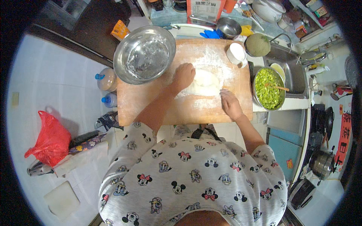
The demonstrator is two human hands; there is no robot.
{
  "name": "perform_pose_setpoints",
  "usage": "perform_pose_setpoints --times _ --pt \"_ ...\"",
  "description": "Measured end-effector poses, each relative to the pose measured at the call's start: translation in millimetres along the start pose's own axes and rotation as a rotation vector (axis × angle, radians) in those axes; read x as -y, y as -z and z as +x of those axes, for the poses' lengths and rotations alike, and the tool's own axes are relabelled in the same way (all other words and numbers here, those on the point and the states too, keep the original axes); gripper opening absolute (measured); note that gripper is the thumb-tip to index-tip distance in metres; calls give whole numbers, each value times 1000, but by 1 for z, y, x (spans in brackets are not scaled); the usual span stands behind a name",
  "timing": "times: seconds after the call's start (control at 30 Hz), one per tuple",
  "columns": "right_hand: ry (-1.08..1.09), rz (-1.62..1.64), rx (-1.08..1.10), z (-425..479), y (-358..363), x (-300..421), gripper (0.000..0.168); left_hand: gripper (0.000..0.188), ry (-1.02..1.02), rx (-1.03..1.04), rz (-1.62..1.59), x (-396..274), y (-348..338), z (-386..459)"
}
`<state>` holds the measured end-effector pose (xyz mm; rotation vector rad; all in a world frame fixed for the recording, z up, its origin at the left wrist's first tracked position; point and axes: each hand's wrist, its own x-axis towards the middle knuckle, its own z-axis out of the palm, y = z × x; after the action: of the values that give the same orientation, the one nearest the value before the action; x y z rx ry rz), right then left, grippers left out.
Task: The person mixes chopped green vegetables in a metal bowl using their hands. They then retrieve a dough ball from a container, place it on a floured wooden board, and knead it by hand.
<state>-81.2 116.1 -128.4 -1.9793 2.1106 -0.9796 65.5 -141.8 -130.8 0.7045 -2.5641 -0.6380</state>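
Observation:
A mound of white dough [206, 80] lies on a wooden board [181, 113], in a broad patch of loose flour [210, 60]. Against its left side rests my left hand [185, 75], knuckles up and fingers curled under; what is beneath the fingers is hidden. My right hand [231, 105] is at the dough's lower right edge, its fingertips whitened with flour and bent inward. Whether they pinch anything is unclear. A large steel bowl [145, 55], dusted inside with flour, stands at the board's upper left. Near the upper right corner is a white cup [237, 53].
Right of the board, a metal bowl of chopped greens [268, 89] with a wooden utensil stands by the sink [295, 76]. A melon [258, 45], a steel saucepan [228, 28] and blue gloves [210, 34] line the back. Large water bottles [107, 80] stand at left.

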Motion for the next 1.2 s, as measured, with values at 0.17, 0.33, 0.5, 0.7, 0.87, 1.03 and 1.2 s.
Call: perform_pose_setpoints --times 0.17,0.33,0.5,0.7,0.87,1.03,1.2 --pt "-611 351 -252 95 -5 42 40 25 -94 -35 -221 -39 38 -10" --pt "-472 -15 -55 123 -37 80 42 20 36 -99 -10 -74 42 -44" --pt "-241 -129 -369 86 -52 98 16 21 -66 -65 108 -76 26 -75" --pt "-334 -155 -351 120 -67 63 16 18 32 -122 129 -57 4 -29" --pt "-405 -219 -254 155 -73 36 24 21 145 -8 289 -39 -6 4" --pt "-509 -216 -199 179 -73 25 35 24 182 -55 324 -22 -15 24" --pt "-384 -144 -94 172 -62 16 35 25 141 0 316 1 -42 19"
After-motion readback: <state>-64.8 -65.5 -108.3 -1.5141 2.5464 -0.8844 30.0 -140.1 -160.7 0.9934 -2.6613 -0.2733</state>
